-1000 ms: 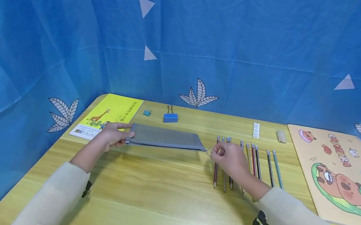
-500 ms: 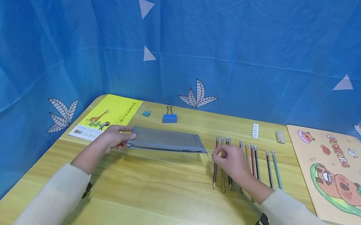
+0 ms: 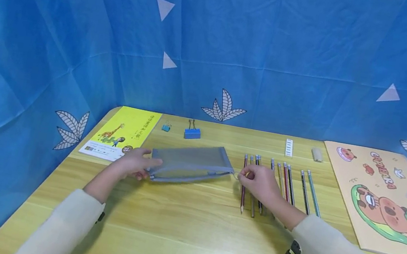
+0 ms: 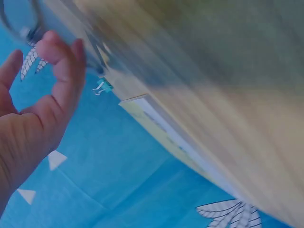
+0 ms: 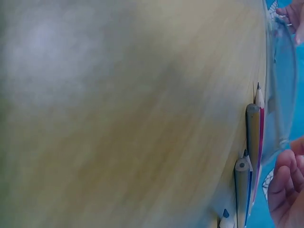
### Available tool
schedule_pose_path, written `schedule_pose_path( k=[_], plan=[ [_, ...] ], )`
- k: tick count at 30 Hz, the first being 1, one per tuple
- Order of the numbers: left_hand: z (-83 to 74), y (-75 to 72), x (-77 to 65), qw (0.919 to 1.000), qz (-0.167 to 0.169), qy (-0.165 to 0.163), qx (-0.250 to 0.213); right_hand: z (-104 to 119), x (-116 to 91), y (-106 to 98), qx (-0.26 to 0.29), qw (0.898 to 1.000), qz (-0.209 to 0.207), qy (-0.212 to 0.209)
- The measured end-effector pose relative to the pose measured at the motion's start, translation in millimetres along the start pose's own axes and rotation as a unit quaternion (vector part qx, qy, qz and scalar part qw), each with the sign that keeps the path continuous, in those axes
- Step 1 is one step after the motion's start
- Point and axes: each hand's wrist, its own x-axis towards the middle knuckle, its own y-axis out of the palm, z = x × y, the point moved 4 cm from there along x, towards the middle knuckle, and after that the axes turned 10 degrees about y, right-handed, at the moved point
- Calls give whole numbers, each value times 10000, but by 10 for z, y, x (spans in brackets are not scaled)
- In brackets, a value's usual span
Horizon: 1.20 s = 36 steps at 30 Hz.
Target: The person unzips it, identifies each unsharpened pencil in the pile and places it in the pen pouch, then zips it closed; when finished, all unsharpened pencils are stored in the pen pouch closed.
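Observation:
A translucent grey zip pouch is held above the table, its zipper edge towards me and the mouth parted a little. At its left end is my left hand, the thumb lying over the corner in the head view. In the left wrist view that hand has thumb and fingers spread apart beside the pouch's edge. My right hand pinches the small ring at the pouch's right corner between thumb and forefinger. Beneath the right hand lie several pencils, partly hidden by it.
A yellow booklet lies at the back left. Near it are a small teal binder clip and a larger blue binder clip. A white strip and a beige eraser-like block lie at the back right, beside a capybara folder.
The pouch's left end has swung towards me and its mouth has parted wider. My left hand has shifted slightly right and nearer, its fingers loosened. The right hand has barely moved.

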Motion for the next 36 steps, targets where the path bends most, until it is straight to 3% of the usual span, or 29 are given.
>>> schedule_pose_path(
  k=[4,7,9,11,16,17,20,23,28,32,36],
  plan=[
    [-78,72,-54,9958,56,198,892,-9,12,9,-78,10000,-10,-18],
    [-177,150,-85,9780,-109,467,2032,-22,23,16,-107,9999,39,-3],
    [-257,234,-89,9522,-241,705,2963,-29,31,17,-123,9999,57,2],
    [-321,346,-77,9192,-272,968,3807,-33,44,18,-136,9999,60,-26],
    [-414,616,-19,8528,-183,1716,4928,-28,74,20,-169,9998,58,-33],
    [-426,647,-11,8416,-223,1855,5068,-26,78,22,-187,9998,67,-27],
    [-456,691,7,8207,-438,2190,5259,-26,95,27,-190,9997,99,111],
    [-493,698,-7,8120,-517,2487,5256,-32,115,37,-234,9993,141,262],
    [-561,690,-83,8145,-428,2734,5100,-35,152,56,-408,9976,166,527],
    [-623,668,-158,8325,-385,2534,4912,-2,177,73,-610,9960,202,626],
    [-688,667,-224,8596,-337,2237,4582,33,197,92,-689,9953,336,596]
  ],
)
